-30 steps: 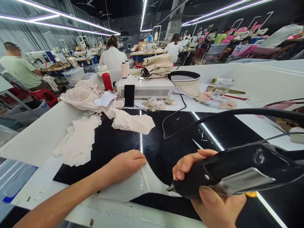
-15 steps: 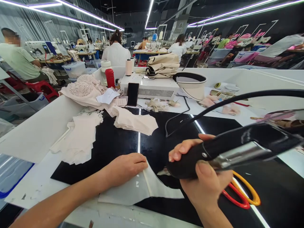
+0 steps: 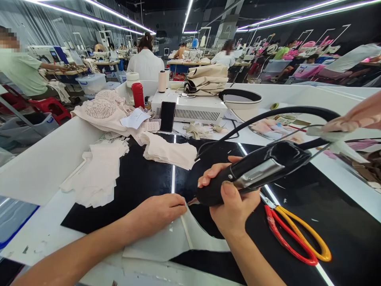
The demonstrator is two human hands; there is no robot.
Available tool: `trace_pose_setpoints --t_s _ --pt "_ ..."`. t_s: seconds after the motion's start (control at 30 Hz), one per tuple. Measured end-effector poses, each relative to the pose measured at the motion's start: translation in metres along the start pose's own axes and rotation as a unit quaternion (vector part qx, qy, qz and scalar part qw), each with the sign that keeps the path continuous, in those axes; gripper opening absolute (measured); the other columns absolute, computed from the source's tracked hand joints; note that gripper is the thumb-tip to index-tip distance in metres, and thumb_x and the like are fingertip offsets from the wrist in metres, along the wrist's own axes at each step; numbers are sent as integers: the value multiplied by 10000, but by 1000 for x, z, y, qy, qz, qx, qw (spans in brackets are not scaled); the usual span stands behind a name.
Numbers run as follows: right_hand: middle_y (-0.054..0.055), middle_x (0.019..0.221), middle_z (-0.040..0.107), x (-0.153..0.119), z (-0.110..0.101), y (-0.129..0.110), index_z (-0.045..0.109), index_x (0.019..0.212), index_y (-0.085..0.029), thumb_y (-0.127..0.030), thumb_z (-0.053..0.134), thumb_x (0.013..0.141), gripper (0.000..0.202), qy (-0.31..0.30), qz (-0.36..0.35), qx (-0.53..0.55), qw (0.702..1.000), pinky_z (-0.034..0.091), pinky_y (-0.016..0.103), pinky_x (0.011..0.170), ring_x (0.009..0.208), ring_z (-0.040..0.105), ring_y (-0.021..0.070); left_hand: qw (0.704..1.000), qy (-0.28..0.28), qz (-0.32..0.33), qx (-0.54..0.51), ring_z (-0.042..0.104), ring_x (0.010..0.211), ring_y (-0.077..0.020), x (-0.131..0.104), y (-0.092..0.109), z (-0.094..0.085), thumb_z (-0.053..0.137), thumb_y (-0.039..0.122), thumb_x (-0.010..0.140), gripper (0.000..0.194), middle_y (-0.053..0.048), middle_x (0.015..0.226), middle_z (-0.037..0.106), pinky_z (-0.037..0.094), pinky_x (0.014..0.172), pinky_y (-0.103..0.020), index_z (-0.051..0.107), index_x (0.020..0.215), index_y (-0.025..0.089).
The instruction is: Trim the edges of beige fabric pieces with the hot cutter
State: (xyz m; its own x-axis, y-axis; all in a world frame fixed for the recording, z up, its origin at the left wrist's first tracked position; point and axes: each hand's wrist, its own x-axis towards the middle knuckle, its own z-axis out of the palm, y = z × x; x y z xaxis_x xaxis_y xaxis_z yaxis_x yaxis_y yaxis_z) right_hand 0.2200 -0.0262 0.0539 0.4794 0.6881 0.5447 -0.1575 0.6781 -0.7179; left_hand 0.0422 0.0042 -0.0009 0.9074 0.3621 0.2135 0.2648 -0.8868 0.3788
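A pale, thin fabric piece (image 3: 160, 244) lies at the front edge of the black work mat (image 3: 143, 178), with a narrow strip (image 3: 187, 230) along it. Fingers together, my left hand (image 3: 162, 212) pinches this piece at its upper tip. My right hand (image 3: 235, 206) is wrapped round a black corded hand tool (image 3: 256, 165) with a silver lever, my thumb by the lever. Its pointed metal tip (image 3: 193, 201) is close to my left fingertips; whether it touches the fabric I cannot tell. Scissors (image 3: 293, 230) with red and yellow handles lie right of my right hand.
Another person's hand (image 3: 354, 117) reaches in from the right, near the tool's black cable (image 3: 276, 113). Stacked fabric pieces (image 3: 99, 171) and another stack (image 3: 169, 151) lie left and ahead. Behind stand a phone (image 3: 167, 116), a white vented box (image 3: 190, 109) and a red bottle (image 3: 137, 95).
My right hand has moved the tool left and slightly up, bringing its tip close to my left fingers. The scissors are now more exposed. Another hand has appeared at the right.
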Motion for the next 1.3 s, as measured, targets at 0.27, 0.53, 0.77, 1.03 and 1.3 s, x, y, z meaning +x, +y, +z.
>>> trace_pose_setpoints --t_s 0.27,0.53,0.77,1.03,1.3 --pt "-46 793 688 -3 2 -2 641 1154 -283 -310 809 865 336 6 16 -19 1000 560 296 539 593 640 148 1000 11 9 9 691 1123 -202 0 1 0 448 137 1104 232 -86 1298 685 588 951 -284 662 1185 173" --pt "-40 787 673 -5 -1 -12 662 1143 -278 -368 846 841 365 9 14 -2 1000 542 278 515 593 623 142 1000 4 3 1 685 1112 -192 0 2 -4 471 115 1087 233 -62 1288 678 565 942 -263 655 1205 193" --pt "-42 782 665 -10 -3 -11 639 1145 -281 -331 815 857 342 3 16 -33 999 562 305 535 582 631 147 1000 14 7 -1 690 1097 -187 -1 0 -2 483 130 1090 227 -61 1281 682 569 926 -257 666 1206 197" --pt "-40 797 662 -7 -6 -24 646 1139 -288 -385 836 839 368 5 20 -26 999 547 292 505 593 644 157 996 59 68 21 648 1242 -226 -1 -1 -2 432 155 1112 250 -118 1259 700 573 1048 -338 668 1195 139" --pt "-43 796 657 -12 -11 -27 629 1147 -286 -388 830 844 378 14 15 -42 999 555 293 513 587 638 152 997 38 62 29 672 969 -192 1 13 3 484 172 1091 198 -81 1086 697 598 840 -278 682 1092 165"
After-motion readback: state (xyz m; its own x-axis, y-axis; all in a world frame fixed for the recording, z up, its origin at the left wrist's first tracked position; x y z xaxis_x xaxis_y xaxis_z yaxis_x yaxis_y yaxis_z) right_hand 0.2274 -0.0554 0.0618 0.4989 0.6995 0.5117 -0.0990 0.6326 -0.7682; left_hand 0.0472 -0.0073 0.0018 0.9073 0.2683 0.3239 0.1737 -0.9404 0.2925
